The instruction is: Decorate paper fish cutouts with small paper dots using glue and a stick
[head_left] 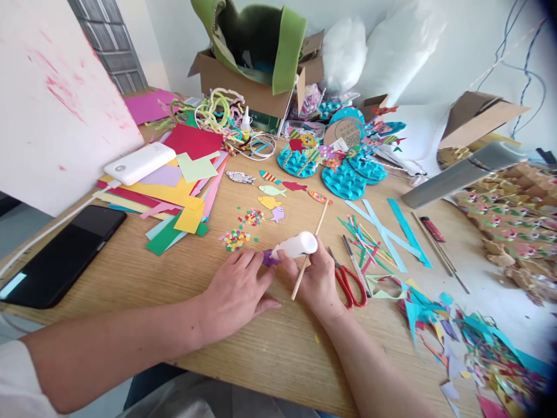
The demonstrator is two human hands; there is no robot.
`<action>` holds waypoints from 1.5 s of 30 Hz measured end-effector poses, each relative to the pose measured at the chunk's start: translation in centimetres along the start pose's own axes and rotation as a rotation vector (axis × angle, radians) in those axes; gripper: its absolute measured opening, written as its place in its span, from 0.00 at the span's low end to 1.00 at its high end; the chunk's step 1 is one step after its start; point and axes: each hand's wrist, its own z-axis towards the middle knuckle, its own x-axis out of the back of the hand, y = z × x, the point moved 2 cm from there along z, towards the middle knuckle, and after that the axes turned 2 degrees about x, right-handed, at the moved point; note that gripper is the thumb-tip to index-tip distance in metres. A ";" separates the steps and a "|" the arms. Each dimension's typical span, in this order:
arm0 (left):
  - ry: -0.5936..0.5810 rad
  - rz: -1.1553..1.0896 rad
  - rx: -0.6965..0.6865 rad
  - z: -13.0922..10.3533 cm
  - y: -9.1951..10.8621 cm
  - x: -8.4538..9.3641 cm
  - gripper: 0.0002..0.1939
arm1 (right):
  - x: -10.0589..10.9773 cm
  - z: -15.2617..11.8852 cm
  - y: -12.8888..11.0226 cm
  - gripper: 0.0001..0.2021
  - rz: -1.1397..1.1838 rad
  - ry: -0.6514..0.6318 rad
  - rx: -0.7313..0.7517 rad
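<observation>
My right hand [315, 278] is wrapped round a white glue bottle [300, 244], its nozzle end pointing left and down. A thin wooden stick [322, 217] also passes through the fingers of that hand. Under the bottle's tip lies a small purple paper piece [269, 259]. My left hand [239, 287] rests on the wooden table with its fingertips at the left side of the purple piece; whether it pinches the piece is hard to make out. Just beyond are small confetti dots [235, 239] and several paper fish, among them a yellow one [269, 202].
Red-handled scissors [350, 285], a pen [354, 258] and paper strips lie right of my right hand. Coloured paper sheets [191, 142], a power bank [140, 163] and a phone [65, 255] are at left. Blue decorations [343, 181] stand behind; a grey bottle [463, 174] lies at right.
</observation>
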 end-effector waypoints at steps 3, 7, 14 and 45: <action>-0.002 0.006 0.002 0.0 0.0 0.1 0.30 | 0.3 -0.1 0.2 0.09 0.054 0.075 -0.063; -0.008 -0.003 0.003 0.1 0.0 0.2 0.30 | 0.8 0.0 0.3 0.10 0.013 0.129 -0.060; 0.016 0.000 -0.010 0.0 0.1 0.0 0.29 | 0.3 0.1 0.2 0.11 -0.044 0.025 -0.022; -0.009 -0.036 0.039 0.1 0.0 0.0 0.29 | 5.3 2.6 5.4 0.16 -0.328 0.097 -0.095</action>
